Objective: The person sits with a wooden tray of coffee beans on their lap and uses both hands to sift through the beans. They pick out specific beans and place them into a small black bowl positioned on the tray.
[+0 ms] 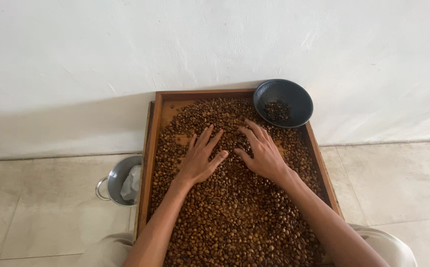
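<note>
Head view: left hand [198, 160] and right hand [261, 153] flat, open, holding nothing, spread on beans [234, 217] in tray [151, 148]; risk: careless sweeps pushing beans over rim, knocking bowl [294, 96].

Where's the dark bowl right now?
In the head view, the dark bowl sits on the far right corner of the wooden tray, against the wall, just beyond the right hand; a few beans lie inside.
</note>
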